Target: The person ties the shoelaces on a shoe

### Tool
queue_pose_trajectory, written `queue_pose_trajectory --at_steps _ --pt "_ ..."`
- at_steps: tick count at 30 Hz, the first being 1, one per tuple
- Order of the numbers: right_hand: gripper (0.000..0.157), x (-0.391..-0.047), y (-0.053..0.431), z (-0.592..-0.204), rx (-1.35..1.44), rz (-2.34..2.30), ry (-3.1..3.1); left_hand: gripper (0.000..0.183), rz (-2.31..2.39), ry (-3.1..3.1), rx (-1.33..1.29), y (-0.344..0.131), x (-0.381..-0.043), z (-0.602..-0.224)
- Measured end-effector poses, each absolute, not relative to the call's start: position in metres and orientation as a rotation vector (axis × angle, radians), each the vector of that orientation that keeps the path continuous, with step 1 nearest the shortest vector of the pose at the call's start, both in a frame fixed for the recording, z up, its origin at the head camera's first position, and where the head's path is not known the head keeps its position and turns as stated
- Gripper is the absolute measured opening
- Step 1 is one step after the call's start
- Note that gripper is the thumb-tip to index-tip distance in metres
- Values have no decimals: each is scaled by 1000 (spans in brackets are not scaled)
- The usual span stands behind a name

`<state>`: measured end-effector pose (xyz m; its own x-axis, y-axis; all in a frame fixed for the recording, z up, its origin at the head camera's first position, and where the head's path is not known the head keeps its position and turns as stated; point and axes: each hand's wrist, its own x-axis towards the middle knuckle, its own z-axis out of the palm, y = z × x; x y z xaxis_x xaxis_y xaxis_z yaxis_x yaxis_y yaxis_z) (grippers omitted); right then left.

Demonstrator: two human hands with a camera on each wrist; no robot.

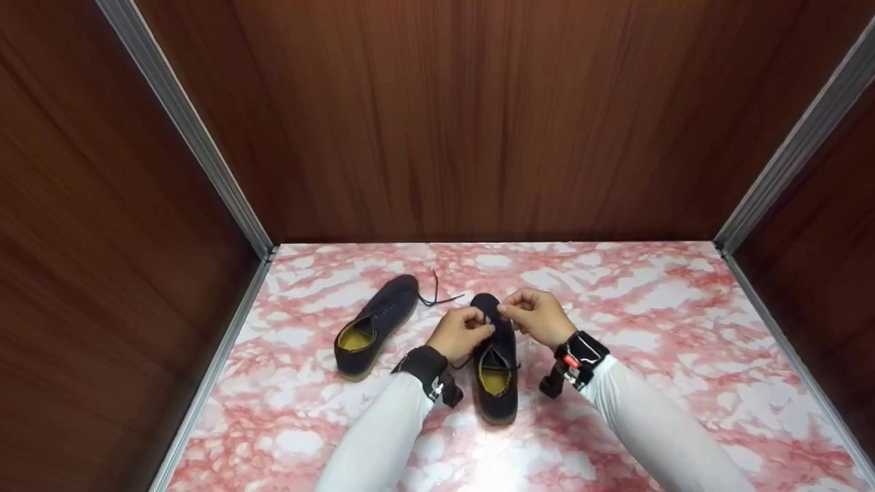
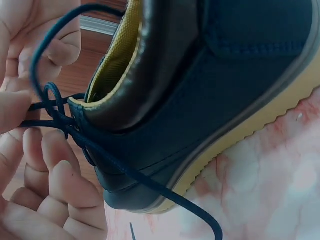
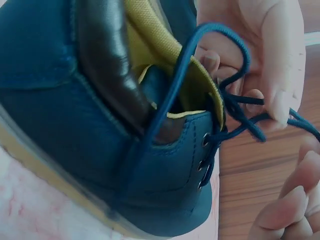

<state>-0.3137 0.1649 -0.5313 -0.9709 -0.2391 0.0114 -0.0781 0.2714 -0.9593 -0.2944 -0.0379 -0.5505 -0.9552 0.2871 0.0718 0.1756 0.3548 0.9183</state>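
2 shoes (image 1: 389,309) are exposing yellow linings (image 1: 355,339); the left hand (image 1: 458,333) and right hand (image 1: 540,318) are pinching 1 shoe's lace (image 3: 175,84).

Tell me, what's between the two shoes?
In the head view, the left hand, its black wrist gear and a loose lace are between the shoe at left and the shoe at right.

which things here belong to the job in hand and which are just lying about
In the job:
left hand, pinching a lace
right hand, close beside it
dark lace
shoe between the hands

Lying about:
other shoe, untouched, though perhaps its pair
its loose lace
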Motion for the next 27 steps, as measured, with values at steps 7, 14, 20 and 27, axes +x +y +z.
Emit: queue_pose_trajectory --at_steps 7,14,20,27 --pt "19 -295 174 -545 -487 -1583 2546 11 1774 2369 339 -42 -293 -553" --pt "20 -281 171 -556 -672 -1382 2522 10 1814 2330 328 -44 -295 -556" --pt "12 -281 170 -557 -673 -1408 2517 12 1811 2356 349 -46 -295 -556" --pt "12 -282 171 -553 -613 -1514 2493 11 1820 2363 349 -45 -295 -557"
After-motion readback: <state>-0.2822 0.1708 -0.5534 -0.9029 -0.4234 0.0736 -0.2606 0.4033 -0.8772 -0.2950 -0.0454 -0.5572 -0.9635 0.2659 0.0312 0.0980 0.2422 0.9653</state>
